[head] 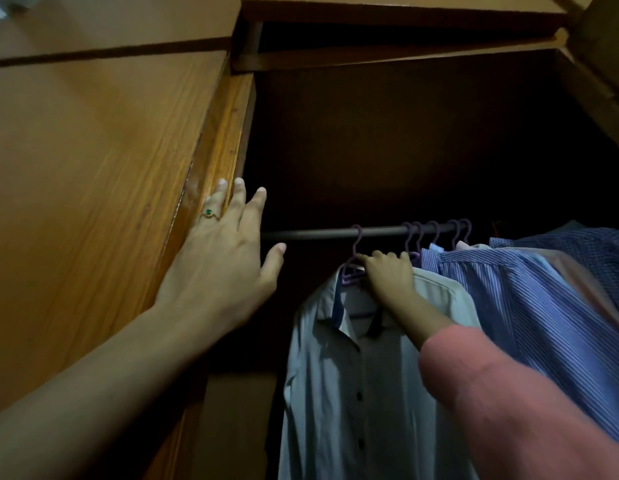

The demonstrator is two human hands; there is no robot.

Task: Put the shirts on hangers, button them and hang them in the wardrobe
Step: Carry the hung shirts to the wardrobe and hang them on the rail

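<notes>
Pale grey shirt (363, 358), buttoned, hangs from its purple hanger (353, 268), already hooked on the rail (311, 233). The right hand (387, 275) grips the hanger's shoulder; the left hand (225, 258) is spread, holding nothing. Best release gently once the hook sits square.

Dim warm light from left; wardrobe interior (422, 150) near-black; wide-angle edge distortion.
</notes>
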